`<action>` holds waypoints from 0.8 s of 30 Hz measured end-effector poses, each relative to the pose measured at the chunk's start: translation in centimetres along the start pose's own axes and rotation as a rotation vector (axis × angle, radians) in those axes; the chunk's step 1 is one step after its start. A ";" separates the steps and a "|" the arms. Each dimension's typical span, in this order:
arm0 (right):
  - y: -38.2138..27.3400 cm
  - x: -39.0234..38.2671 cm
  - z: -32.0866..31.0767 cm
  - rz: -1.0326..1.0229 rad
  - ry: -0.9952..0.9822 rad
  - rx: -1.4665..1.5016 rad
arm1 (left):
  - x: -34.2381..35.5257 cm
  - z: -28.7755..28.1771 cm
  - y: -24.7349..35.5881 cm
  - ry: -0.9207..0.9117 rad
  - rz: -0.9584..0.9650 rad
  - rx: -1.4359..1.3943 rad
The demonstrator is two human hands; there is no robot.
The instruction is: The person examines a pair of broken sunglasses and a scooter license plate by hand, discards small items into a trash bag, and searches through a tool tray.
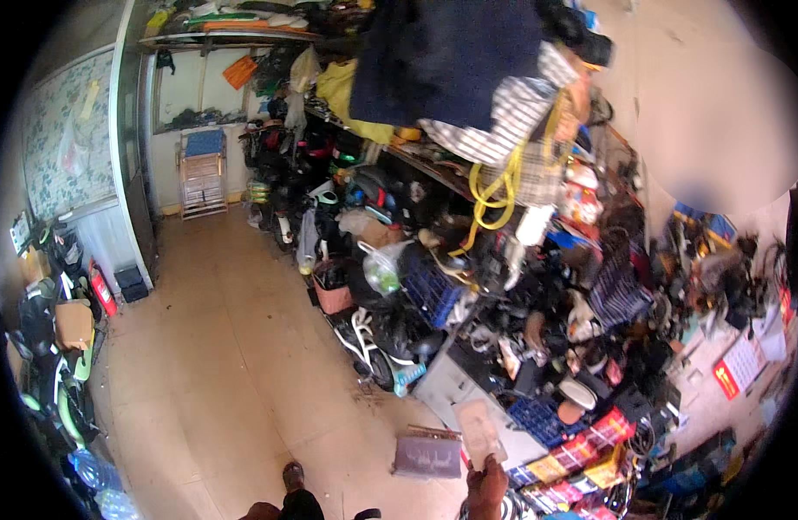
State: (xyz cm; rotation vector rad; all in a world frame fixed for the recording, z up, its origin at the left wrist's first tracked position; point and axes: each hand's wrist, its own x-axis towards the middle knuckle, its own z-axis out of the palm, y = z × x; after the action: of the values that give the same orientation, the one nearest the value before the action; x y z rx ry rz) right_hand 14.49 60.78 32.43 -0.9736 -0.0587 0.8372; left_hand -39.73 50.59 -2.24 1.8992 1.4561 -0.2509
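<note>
My right hand (488, 485) is closed on the lower end of a flat beige piece (478, 426) with rounded corners. Its exact kind does not show. The piece is upright in front of a grey-white cabinet top (446, 386). A purplish box (427, 455) lies on the floor just left of that hand. Only a little of my left hand (262, 512) shows at the lower edge, beside my dark trouser leg, with its fingers out of sight. A shoe (293, 475) of mine is on the floor.
Piled shoes and bags (537, 338) cover the right side, with blue crates (432, 295) among them. Colourful packets (581, 451) lie near my right hand. A white-framed scooter (364, 347) borders the tan floor (217, 347). A fire extinguisher (102, 289) stands left; a folded wooden chair (203, 178) stands far back.
</note>
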 end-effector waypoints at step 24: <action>12.1 24.5 65.0 -0.592 -0.233 -0.319 | 29.9 -37.1 -19.5 0.381 -0.369 -1.200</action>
State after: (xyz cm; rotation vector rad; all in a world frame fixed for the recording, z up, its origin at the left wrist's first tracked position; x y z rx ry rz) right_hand -1.65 125.99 53.86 -1.0723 -0.6662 0.3913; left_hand -56.74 99.11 -0.06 0.7098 1.6174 0.7173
